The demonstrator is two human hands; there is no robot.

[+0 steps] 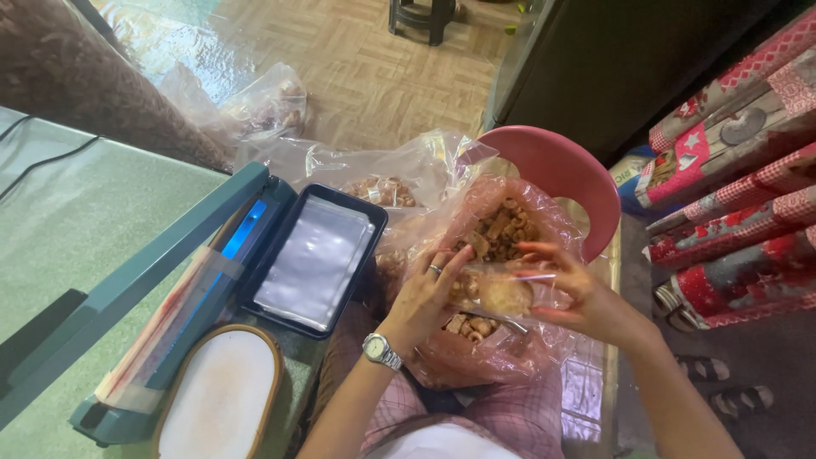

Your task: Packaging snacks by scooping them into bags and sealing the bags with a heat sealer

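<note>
My left hand (425, 297), with a ring and a wristwatch, and my right hand (578, 293) hold a small clear bag of brown fried snacks (497, 293) between them. The small bag hovers over a large pink plastic bag of the same snacks (501, 229) that rests in my lap. Both hands grip the small bag by its sides.
A teal heat sealer (161, 280) and a black tray of flat clear bags (314, 259) lie on the green table to the left. An oval white dish (221, 395) is near me. More snack bags (374, 183) sit beyond. A pink stool (561, 170) stands ahead; wrapped rolls (731, 212) lie right.
</note>
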